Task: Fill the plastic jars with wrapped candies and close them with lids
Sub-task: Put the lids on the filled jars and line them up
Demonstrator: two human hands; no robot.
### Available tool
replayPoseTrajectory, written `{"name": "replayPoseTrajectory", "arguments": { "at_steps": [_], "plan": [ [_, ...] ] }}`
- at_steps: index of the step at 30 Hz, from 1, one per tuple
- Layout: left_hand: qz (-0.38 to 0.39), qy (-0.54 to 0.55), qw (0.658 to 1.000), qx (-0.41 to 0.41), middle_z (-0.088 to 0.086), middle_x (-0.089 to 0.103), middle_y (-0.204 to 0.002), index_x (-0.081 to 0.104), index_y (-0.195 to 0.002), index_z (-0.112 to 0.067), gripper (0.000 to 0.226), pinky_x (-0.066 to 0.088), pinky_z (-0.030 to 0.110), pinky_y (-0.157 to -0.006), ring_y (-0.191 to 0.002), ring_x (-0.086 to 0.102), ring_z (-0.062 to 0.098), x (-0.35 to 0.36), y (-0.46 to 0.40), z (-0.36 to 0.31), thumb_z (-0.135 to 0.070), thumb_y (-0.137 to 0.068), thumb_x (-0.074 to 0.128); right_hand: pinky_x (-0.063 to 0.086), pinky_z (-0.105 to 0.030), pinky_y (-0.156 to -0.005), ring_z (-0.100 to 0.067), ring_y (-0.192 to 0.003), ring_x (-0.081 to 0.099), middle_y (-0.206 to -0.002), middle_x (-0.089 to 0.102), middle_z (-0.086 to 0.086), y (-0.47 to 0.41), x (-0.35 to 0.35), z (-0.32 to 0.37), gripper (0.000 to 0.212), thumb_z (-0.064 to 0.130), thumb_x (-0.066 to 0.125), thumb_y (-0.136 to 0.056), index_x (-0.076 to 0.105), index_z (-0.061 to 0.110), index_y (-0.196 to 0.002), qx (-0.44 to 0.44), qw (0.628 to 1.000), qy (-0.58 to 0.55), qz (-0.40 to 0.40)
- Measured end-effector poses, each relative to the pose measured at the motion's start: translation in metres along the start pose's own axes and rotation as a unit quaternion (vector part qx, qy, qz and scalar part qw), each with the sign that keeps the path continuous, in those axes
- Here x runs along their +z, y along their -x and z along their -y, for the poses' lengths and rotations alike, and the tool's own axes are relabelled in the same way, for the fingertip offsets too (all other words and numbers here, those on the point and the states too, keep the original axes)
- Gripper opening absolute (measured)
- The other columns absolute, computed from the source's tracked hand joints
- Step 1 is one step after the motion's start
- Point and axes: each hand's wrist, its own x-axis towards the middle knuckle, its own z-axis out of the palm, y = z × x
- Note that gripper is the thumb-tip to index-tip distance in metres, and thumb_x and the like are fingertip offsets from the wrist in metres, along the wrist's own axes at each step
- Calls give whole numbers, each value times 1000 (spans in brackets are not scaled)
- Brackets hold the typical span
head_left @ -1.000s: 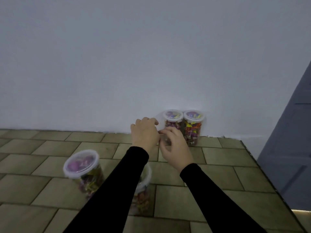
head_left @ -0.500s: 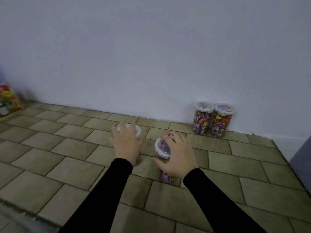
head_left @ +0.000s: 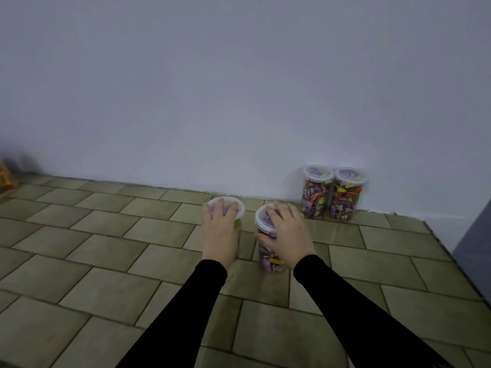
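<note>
Peeking in at the far left edge is a blurred orange and red packet (head_left: 5,176) on the floor by the wall; any print on it is too smeared to read. Moving right, the left hand (head_left: 219,232), in a black sleeve (head_left: 170,322), lies over a clear round plastic jar with a white-rimmed lid (head_left: 233,205), fingers draped across the lid and curling down around its rim. Most of this jar is hidden behind the hand. Just beside it, the right hand (head_left: 288,238) covers a second clear cylindrical jar of purple and yellow wrapped candies (head_left: 269,258), fingers spread over the lid and the thumb hooked against the side wall, gripping it. Both jars stand upright on the floor, lids on, a narrow gap between them.

Farther right, against the wall, a pair of lidded clear jars (head_left: 333,192) packed with multicoloured wrappers stand touching each other. Some lettering shows on the wrappers, but it is too small to make out.

Underfoot, a floor of dull olive rectangular tiles (head_left: 106,248) with dark grout lines runs in a staggered brick pattern. A plain, smooth pale grey-blue wall (head_left: 239,88) rises behind, and a darker grey panel (head_left: 475,235) cuts in at the right edge.
</note>
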Motion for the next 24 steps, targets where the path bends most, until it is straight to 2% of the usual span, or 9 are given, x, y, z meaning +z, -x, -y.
{"name": "replayPoseTrajectory", "arguments": {
  "at_steps": [3, 6, 10, 12, 14, 15, 18, 21, 24],
  "plan": [
    [-8, 28, 999, 28, 12, 37, -148, 46, -137, -20, 53, 25, 46, -113, -133, 24, 40, 13, -15, -5, -22, -87, 64, 46, -45, -96, -34, -113, 52, -126, 56, -11, -12, -2, -17, 71, 50, 73, -68, 57, 10, -124, -4, 1000, 12, 23],
    [-7, 41, 998, 45, 13, 35, -149, 46, -138, -19, 53, 19, 47, -115, -136, 22, 42, 25, -37, -13, -22, -88, 64, 33, -45, -107, -31, -130, 33, -144, 37, -8, -23, -4, -32, 79, 40, 67, -69, 41, 12, -138, -25, 997, 27, 65],
    [9, 19, 998, 62, 14, 31, -152, 40, -143, -20, 57, 7, 46, -118, -140, 21, 41, 42, -70, -23, -27, -90, 62, 18, -44, -116, -30, -141, 16, -154, 21, -5, -46, 4, -48, 82, 38, 63, -79, 24, 14, -148, -1, 996, 34, 85],
    [2, 16, 996, 88, 20, 44, -143, 51, -135, -13, 59, 20, 52, -115, -134, 36, 42, 49, -87, -30, -22, -81, 73, 14, -43, -118, -28, -144, 12, -156, 17, -5, -64, 11, -58, 82, 41, 61, -83, 21, 14, -149, 14, 995, 37, 89],
    [-14, 20, 993, 119, 24, 60, -123, 64, -119, -6, 63, 38, 60, -102, -117, 55, 44, 61, -103, -35, -14, -61, 88, 13, -42, -118, -27, -144, 12, -157, 17, -6, -81, 17, -68, 81, 43, 60, -86, 19, 14, -149, 19, 995, 43, 90],
    [-14, 23, 992, 123, 24, 62, -119, 66, -116, -5, 64, 40, 62, -98, -113, 57, 45, 68, -110, -35, -13, -56, 90, 13, -42, -118, -28, -143, 14, -157, 17, -7, -88, 19, -71, 80, 44, 59, -87, 19, 14, -149, 18, 995, 50, 90],
    [-8, 47, 993, 111, 23, 51, -135, 56, -130, -9, 61, 26, 57, -113, -128, 42, 47, 84, -137, -36, -17, -74, 79, 12, -41, -118, -30, -142, 18, -156, 20, -10, -113, 30, -82, 81, 48, 59, -86, 21, 13, -148, 28, 995, 62, 78],
    [-1, 62, 994, 91, 17, 33, -150, 42, -142, -17, 58, 9, 47, -118, -141, 20, 43, 98, -161, -36, -19, -88, 64, 16, -41, -117, -30, -138, 25, -152, 29, -10, -135, 40, -92, 78, 51, 59, -85, 29, 12, -145, 29, 996, 54, 63],
    [-3, 72, 994, 81, 13, 29, -153, 39, -144, -20, 57, 9, 44, -118, -143, 14, 41, 106, -179, -38, -19, -91, 60, 20, -39, -116, -28, -135, 31, -145, 39, -7, -150, 45, -100, 72, 54, 57, -85, 37, 13, -141, 20, 998, 45, 45]
  ]
}}
